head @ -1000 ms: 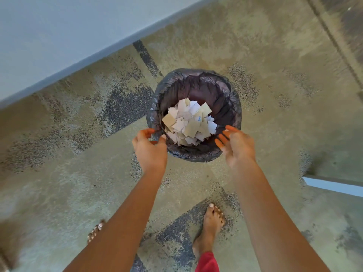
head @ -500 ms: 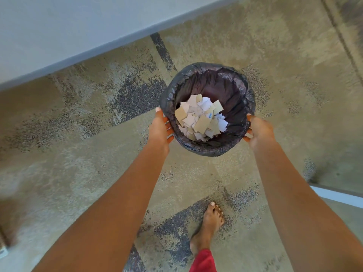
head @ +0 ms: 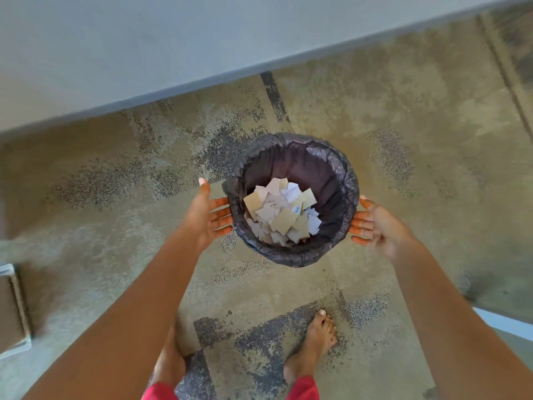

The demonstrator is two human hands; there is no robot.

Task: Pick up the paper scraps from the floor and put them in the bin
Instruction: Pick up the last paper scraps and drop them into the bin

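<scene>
Patchy tan-and-grey carpet floor [head: 389, 105] lies below you; the black-lined bin [head: 341, 180] (paper scraps [head: 281, 215] inside) and your bare feet [head: 313, 345] rest on it.

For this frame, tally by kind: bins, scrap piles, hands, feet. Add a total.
Black-lined bin: 1
Pile of paper scraps inside it: 1 (the pieces overlap too much to count singly)
Hands: 2, left hand and right hand
Bare feet: 2, left foot and right foot
Total: 6

No text I can read. Blue print on one white paper scrap [head: 295, 209] in bin [head: 344, 186], frame centre: too small to make out.
</scene>
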